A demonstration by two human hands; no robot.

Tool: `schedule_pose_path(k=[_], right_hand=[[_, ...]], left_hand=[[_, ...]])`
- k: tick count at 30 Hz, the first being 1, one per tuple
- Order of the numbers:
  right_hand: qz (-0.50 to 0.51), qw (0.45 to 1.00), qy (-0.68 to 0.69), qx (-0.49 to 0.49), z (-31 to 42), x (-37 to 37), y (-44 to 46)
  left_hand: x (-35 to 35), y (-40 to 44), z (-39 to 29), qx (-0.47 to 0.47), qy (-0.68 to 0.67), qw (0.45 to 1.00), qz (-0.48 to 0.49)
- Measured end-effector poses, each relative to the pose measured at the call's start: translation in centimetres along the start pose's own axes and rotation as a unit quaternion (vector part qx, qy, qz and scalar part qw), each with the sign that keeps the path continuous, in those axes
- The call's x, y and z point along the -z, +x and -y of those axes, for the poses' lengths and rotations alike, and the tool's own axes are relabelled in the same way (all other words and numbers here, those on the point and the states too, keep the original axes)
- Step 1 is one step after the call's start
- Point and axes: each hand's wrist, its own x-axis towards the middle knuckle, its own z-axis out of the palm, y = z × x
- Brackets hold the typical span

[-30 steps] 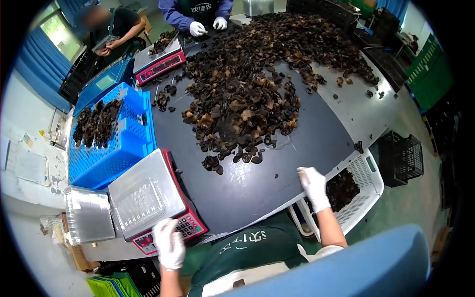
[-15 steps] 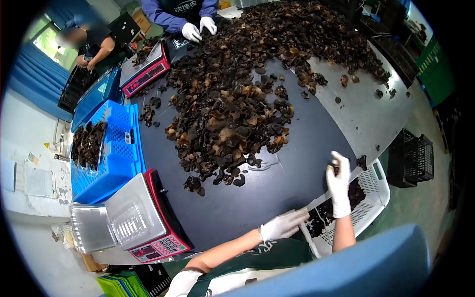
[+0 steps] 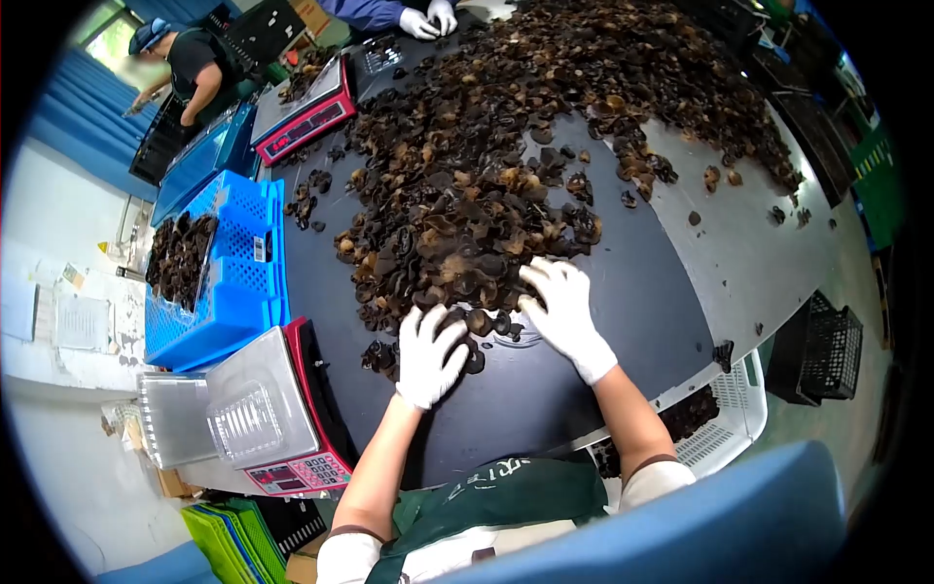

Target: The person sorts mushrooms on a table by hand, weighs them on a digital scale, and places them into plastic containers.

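Observation:
A big heap of dark brown wood ear mushrooms [image 3: 467, 229] covers much of the dark table top. My left hand [image 3: 428, 356], in a white glove, rests at the heap's near edge with its fingers spread, touching a few loose pieces. To its right, my right hand [image 3: 567, 313], gloved too, has its fingertips against the heap's near right side, fingers apart. Neither hand grips a mushroom that I can see. Left of my hands, a clear plastic box [image 3: 243, 419] lies on the plate of a red-edged scale [image 3: 297, 472].
A blue crate [image 3: 219, 321] bearing packed mushrooms stands left, with a second scale [image 3: 306, 127] beyond. A white basket [image 3: 735, 423] holding mushrooms sits below the table's right edge; black crates [image 3: 812, 350] stand on the floor. Across the table are a co-worker's gloved hands [image 3: 428, 21].
Both my hands have moved from the white basket to the mushroom heap. My right hand was half curled around a dark piece and is now spread. The co-worker's hands have shifted in view.

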Motion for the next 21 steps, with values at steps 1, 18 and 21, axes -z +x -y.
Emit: schedule_pose_path(k=[1, 18, 21], right_hand=[[0.027, 0.999, 0.011, 0.037, 1.2, 1.0, -0.8], [0.227, 0.945, 0.067, 0.227, 9.2, 0.5, -4.0], [0.299, 0.911, 0.122, 0.256, 9.5, 2.2, -6.0]], left_hand=[[0.2, -1.4, -0.3, -0.021, -0.011, 0.999, 0.023], [2.6, -7.1, -0.1, -0.026, -0.022, 0.996, 0.088], [4.5, -9.8, -1.1, -0.051, -0.066, 0.995, 0.051]])
